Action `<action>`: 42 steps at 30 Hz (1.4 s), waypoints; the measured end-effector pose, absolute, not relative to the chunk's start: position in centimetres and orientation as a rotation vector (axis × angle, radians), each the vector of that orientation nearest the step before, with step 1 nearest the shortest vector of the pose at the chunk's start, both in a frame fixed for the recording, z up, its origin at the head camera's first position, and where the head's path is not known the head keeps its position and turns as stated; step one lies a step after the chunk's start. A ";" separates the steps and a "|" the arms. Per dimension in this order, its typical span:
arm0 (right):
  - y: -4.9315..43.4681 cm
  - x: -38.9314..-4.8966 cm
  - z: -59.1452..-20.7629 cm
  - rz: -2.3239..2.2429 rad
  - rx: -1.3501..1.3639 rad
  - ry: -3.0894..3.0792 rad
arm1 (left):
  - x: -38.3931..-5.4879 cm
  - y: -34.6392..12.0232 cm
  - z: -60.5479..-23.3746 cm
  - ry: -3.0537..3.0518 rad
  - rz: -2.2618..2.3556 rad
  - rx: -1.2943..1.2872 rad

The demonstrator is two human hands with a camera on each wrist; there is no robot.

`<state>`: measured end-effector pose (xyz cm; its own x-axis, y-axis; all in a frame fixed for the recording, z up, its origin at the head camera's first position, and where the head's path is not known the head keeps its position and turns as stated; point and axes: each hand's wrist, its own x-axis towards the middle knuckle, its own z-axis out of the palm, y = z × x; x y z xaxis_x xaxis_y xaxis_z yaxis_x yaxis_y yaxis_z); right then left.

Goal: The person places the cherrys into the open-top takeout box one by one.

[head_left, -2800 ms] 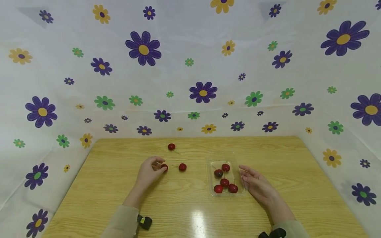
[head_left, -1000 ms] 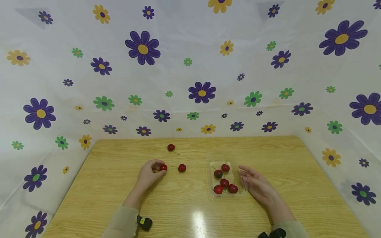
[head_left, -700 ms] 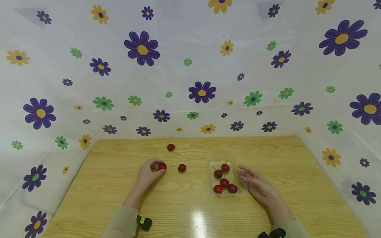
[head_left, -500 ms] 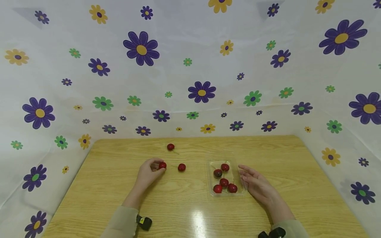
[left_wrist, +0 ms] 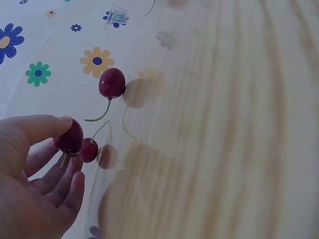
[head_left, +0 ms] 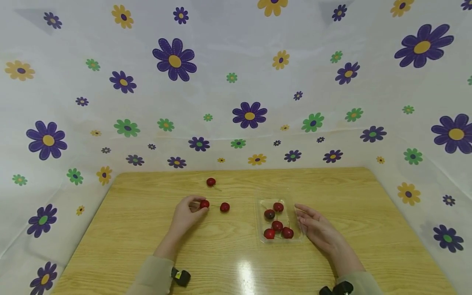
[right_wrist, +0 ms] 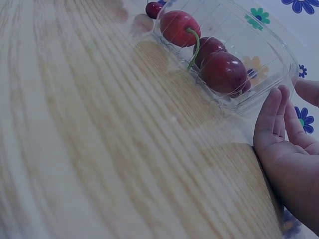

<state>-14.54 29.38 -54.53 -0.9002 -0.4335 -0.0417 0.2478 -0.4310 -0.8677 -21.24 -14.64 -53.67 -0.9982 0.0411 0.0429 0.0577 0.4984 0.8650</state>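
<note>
Between thumb and fingertips, my left hand [head_left: 186,215] pinches a dark red cherry [left_wrist: 70,135] by its sides, its short stem pointing down in the left wrist view. Just right of it a loose cherry [head_left: 225,207] lies on the table, stem toward the held one. Farther back lies another loose cherry [head_left: 211,182]. A clear plastic box [head_left: 259,223] holds several cherries [head_left: 277,226], some with green stems. My right hand [head_left: 320,231] stands on its edge beside the box, fingers fairly straight, fingertips right at the box's right wall.
The wooden table [head_left: 221,258] carries all of this. A white flower-patterned cloth [head_left: 221,94] rises behind the table and along both sides. Black wrist devices sit on both cuffs, the left device [head_left: 181,277] low over the table.
My left hand has drawn the cherry up to its fingertips, so more of it shows, then shifted slightly right with it. The right hand and the box stay in place.
</note>
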 end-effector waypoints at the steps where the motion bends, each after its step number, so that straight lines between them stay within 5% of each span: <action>1: 29.4 -14.5 -54.5 -2.348 -0.262 1.376 | -21.2 -14.5 -53.6 -2.701 -1.560 -0.098; 42: 29.4 -14.5 -54.7 -2.359 -0.283 1.334 | -20.0 -8.6 -52.3 -2.514 -1.765 -0.234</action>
